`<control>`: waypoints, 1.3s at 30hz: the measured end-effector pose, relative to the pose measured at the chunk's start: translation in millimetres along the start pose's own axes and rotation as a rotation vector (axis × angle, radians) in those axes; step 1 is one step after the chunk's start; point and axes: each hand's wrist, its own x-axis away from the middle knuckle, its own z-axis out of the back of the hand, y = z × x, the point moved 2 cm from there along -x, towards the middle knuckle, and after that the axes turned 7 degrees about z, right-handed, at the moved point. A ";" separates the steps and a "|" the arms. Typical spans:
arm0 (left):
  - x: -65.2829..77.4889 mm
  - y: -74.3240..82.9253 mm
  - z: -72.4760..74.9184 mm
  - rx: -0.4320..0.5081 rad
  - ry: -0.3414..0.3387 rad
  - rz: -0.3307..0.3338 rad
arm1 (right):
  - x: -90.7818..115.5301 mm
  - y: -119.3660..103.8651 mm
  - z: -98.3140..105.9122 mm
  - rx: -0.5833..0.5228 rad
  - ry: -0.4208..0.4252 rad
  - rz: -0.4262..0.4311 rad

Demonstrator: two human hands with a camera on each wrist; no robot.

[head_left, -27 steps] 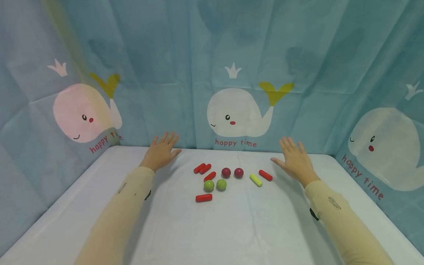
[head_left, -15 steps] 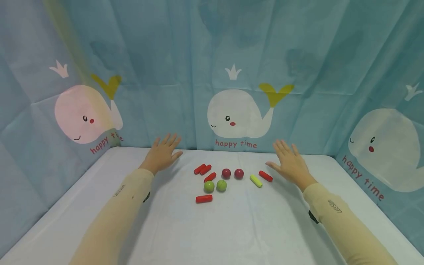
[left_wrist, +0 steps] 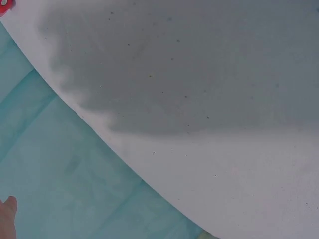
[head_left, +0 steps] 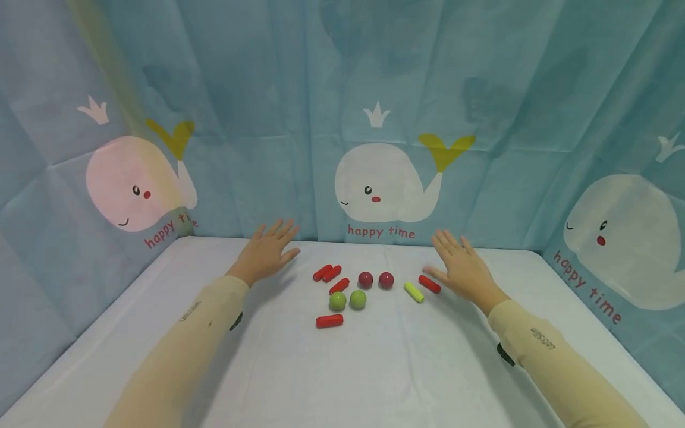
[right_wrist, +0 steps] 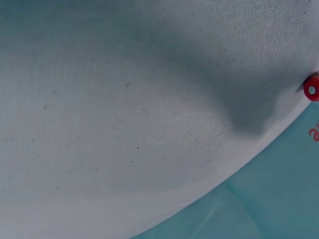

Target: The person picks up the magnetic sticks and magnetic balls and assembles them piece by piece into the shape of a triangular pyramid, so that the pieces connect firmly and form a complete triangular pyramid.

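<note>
My left hand point(head_left: 262, 257) hovers over the far left of the table, fingers spread, holding nothing. My right hand point(head_left: 464, 268) is likewise held up with straight fingers, its thumb close to a red rod point(head_left: 430, 285). Beside that rod lies a yellow-green rod point(head_left: 414, 292). Two dark red balls point(head_left: 365, 280) sit midway between the hands, with two green balls point(head_left: 338, 301) nearer me. More red rods point(head_left: 332, 273) lie towards my left hand, and one red rod point(head_left: 329, 321) lies in front. A fingertip point(left_wrist: 7, 219) shows in the left wrist view.
The white-covered table point(head_left: 364, 374) meets a blue curtain point(head_left: 257, 166) printed with whales at its back and sides. In the right wrist view, a round red end point(right_wrist: 311, 88) with a pale centre shows at the right edge.
My right hand has moved left and slightly nearer me, towards the red rod. My left hand has shifted a little to the right. The rods and balls stay in place.
</note>
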 end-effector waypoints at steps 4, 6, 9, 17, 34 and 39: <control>2.3 2.8 0.7 0.001 -0.005 -0.009 | 0.3 -5.0 -0.9 0.006 0.002 0.021; 3.6 3.8 0.5 -0.006 -0.014 -0.013 | 0.1 -8.1 -1.0 0.009 0.002 0.032; 5.2 5.5 0.4 -0.009 -0.021 -0.024 | -0.8 -13.8 -1.2 0.005 0.000 0.050; 8.0 11.2 -2.3 -0.004 -0.002 -0.085 | -1.8 -26.3 -2.7 -0.001 0.017 0.086; 17.8 21.1 -3.1 0.033 0.012 -0.163 | 1.2 -40.3 -5.0 -0.031 0.023 0.124; 21.3 24.2 -2.4 0.025 0.019 -0.184 | 3.1 -44.9 -4.7 -0.034 0.026 0.144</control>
